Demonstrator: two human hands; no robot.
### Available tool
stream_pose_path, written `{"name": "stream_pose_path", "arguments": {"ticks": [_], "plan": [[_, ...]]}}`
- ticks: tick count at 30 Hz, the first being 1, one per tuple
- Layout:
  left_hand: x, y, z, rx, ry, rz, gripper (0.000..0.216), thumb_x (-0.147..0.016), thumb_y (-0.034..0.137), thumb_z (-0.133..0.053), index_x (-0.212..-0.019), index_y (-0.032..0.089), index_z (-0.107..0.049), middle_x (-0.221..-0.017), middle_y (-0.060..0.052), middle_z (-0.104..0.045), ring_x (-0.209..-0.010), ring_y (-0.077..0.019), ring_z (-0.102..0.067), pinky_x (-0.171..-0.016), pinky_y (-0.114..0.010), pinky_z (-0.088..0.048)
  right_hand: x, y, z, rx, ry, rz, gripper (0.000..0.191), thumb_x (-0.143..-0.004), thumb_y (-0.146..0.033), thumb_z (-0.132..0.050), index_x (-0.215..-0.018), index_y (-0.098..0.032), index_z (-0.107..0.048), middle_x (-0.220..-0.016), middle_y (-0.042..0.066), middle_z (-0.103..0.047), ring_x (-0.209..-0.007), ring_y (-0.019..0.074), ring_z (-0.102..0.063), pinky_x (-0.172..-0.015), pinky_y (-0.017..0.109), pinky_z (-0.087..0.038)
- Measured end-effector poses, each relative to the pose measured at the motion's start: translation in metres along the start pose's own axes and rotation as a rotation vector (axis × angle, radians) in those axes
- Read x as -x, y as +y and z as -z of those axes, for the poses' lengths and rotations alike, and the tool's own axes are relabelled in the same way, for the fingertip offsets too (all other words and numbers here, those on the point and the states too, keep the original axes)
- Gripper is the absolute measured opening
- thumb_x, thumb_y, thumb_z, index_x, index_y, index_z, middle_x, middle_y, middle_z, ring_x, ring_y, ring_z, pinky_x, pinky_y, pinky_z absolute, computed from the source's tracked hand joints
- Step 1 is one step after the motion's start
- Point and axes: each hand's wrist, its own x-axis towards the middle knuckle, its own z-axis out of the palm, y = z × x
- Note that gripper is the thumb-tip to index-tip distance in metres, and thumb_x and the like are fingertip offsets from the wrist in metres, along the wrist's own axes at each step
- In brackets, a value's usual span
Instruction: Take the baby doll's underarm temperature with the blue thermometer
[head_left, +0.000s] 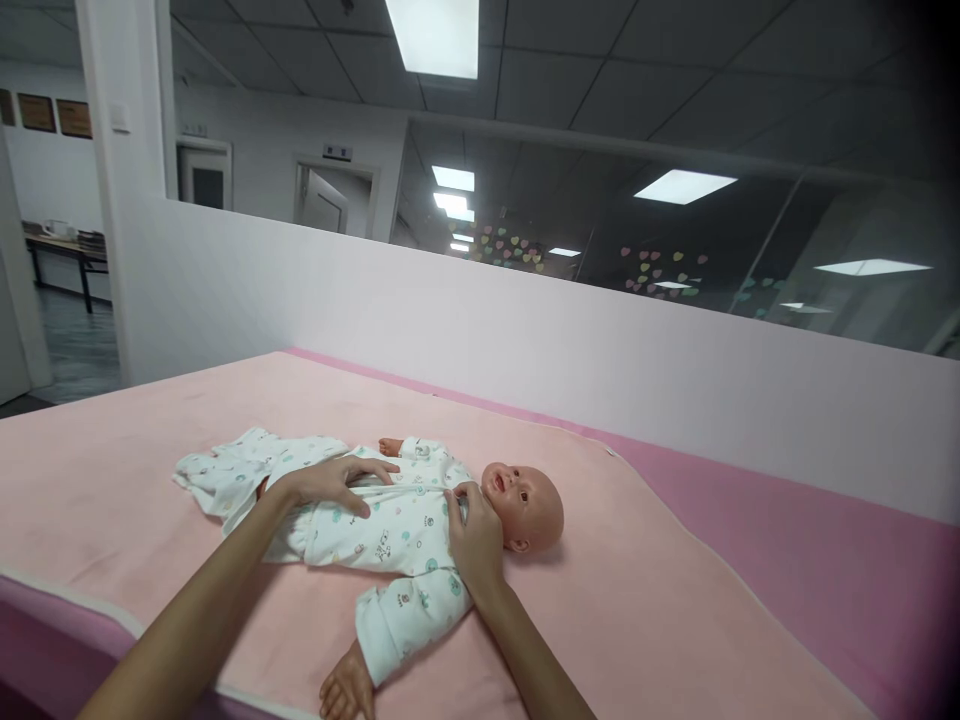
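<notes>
A baby doll (525,505) lies on its back on a pink blanket (637,600), head to the right, dressed in a white patterned onesie (390,525). My left hand (337,482) lies flat on the doll's belly with fingers stretched out along the front of the onesie. My right hand (474,535) is at the doll's neck, its fingers pinched on the collar of the onesie just below the chin. The doll's near arm reaches toward me, its bare hand (346,690) at the bottom edge.
The blanket covers a darker pink mattress (847,560) set against a low white partition wall (600,340). Glass panels with heart stickers rise behind it. A white pillar (120,190) and an open floor with a table are at the far left.
</notes>
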Motion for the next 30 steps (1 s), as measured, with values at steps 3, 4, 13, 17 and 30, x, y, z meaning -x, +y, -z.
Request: {"name": "stream_pose_path", "arguments": {"ticks": [3, 4, 13, 17, 30], "plan": [[0.001, -0.01, -0.004, 0.06, 0.073, -0.01, 0.032, -0.062, 0.031, -0.07, -0.094, 0.026, -0.064, -0.13, -0.003, -0.048, -0.119, -0.0226, -0.044, -0.096, -0.032, -0.036, 0.0, 0.001, 0.0, -0.002, -0.003, 0.003, 0.021, -0.088, -0.032, -0.037, -0.073, -0.021, -0.047, -0.067, 0.001, -0.059, -0.06, 0.015, -0.054, -0.054, 0.023, -0.035], [0.0, -0.013, -0.007, 0.071, 0.117, -0.008, 0.029, -0.063, 0.032, -0.069, -0.091, 0.025, -0.065, -0.128, -0.004, -0.05, -0.116, -0.0224, -0.046, -0.095, -0.032, -0.038, 0.0, 0.001, -0.001, -0.001, -0.005, 0.004, 0.021, -0.088, -0.032, -0.037, -0.073, -0.021, -0.047, -0.067, 0.001, -0.059, -0.06, 0.0151, -0.055, -0.054, 0.023, -0.035], [-0.001, -0.015, -0.016, 0.002, 0.266, 0.026, 0.023, -0.066, 0.037, -0.066, -0.082, 0.02, -0.067, -0.119, -0.006, -0.056, -0.11, -0.0238, -0.051, -0.094, -0.034, -0.04, 0.0, 0.001, -0.001, -0.001, -0.016, -0.006, 0.02, -0.088, -0.031, -0.038, -0.074, -0.02, -0.047, -0.068, 0.001, -0.059, -0.062, 0.0146, -0.054, -0.056, 0.022, -0.035], [-0.002, -0.015, -0.014, 0.02, 0.238, 0.046, 0.018, -0.066, 0.03, -0.065, -0.081, 0.02, -0.065, -0.121, -0.005, -0.055, -0.111, -0.0233, -0.05, -0.094, -0.033, -0.039, 0.0, 0.001, -0.001, 0.006, -0.021, -0.009, 0.02, -0.087, -0.032, -0.038, -0.074, -0.02, -0.047, -0.068, 0.001, -0.058, -0.061, 0.0144, -0.053, -0.056, 0.022, -0.034], [-0.003, -0.017, -0.015, 0.019, 0.261, 0.034, 0.016, -0.07, 0.03, -0.058, -0.078, 0.021, -0.069, -0.117, -0.004, -0.057, -0.105, -0.0238, -0.052, -0.088, -0.032, -0.041, -0.001, 0.002, -0.001, 0.004, -0.015, -0.004, 0.02, -0.087, -0.032, -0.038, -0.074, -0.02, -0.047, -0.068, 0.001, -0.058, -0.061, 0.0144, -0.053, -0.056, 0.022, -0.034]]}}
